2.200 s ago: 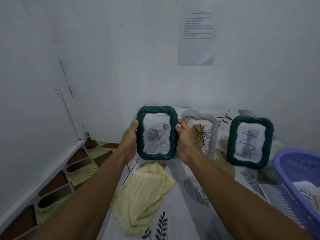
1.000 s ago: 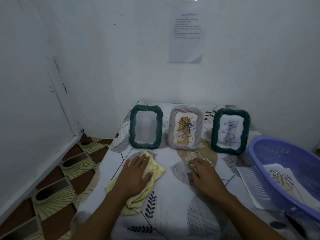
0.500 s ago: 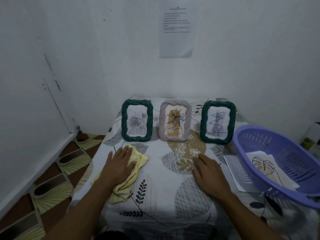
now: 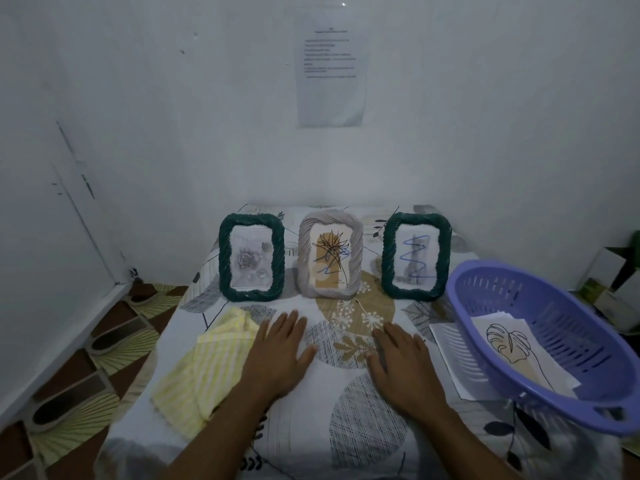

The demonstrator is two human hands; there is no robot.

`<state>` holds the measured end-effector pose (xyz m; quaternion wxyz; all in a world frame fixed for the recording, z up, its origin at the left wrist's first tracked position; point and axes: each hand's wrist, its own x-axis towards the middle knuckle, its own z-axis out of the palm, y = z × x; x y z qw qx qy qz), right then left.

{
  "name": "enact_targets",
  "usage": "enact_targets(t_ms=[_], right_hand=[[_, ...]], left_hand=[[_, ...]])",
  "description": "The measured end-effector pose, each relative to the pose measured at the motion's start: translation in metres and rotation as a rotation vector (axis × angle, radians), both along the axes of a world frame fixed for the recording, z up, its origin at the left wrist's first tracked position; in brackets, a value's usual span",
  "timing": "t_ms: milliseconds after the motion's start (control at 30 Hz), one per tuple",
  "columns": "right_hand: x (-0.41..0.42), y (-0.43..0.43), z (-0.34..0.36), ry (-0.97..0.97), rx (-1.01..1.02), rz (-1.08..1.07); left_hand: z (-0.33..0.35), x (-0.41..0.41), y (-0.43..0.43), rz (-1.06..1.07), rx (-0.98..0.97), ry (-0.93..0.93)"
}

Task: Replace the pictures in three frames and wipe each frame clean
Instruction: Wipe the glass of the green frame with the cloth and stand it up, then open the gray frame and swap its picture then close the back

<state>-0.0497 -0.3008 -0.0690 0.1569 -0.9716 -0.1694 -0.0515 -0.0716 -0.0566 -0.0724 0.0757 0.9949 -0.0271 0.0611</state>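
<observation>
Dim, bluish, even light falls throughout, with only faint shadows. Near the grey frame [image 4: 330, 259] detail is fairly sharp; far from it, lines bow and soften.

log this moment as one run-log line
left hand: flat on table beside yellow cloth | right hand: flat on table | left green frame, grey frame, right green frame: upright in row | purple basket: leaf drawing inside

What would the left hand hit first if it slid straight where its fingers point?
The left hand would probably meet the grey frame first, at its lower left corner, or just miss it toward the left green frame.
</observation>
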Motion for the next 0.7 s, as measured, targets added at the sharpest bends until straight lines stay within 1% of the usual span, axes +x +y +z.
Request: enact_targets(t_ms=[133,233,267,367,467,533,600,700], right_hand=[[0.0,-0.001,-0.001,0.01,0.011,-0.005],[0.002,-0.002,-0.001,0.011,-0.001,-0.008],[0.002,-0.002,-0.001,0.016,-0.003,-0.01],[0.004,-0.002,-0.002,0.035,-0.007,-0.009],[0.006,-0.003,-0.002,0.03,-0.003,-0.005],[0.007,-0.003,-0.003,0.03,0.004,-0.002],[0.007,-0.003,-0.004,0.014,0.02,0.0],[0.008,-0.002,-0.005,0.007,0.009,0.004]], left_hand=[[0.039,0.03,-0.008,-0.035,-0.208,-0.179],[0.083,0.076,-0.019,-0.061,-0.29,-0.346],[0.096,0.091,-0.024,-0.049,-0.322,-0.372],[0.125,0.127,-0.037,0.021,-0.429,-0.346],[0.123,0.15,-0.044,0.117,-0.405,-0.251],[0.116,0.154,-0.044,0.164,-0.394,-0.238],[0.114,0.152,-0.044,0.161,-0.487,-0.305],[0.116,0.14,-0.04,0.208,-0.719,-0.408]])
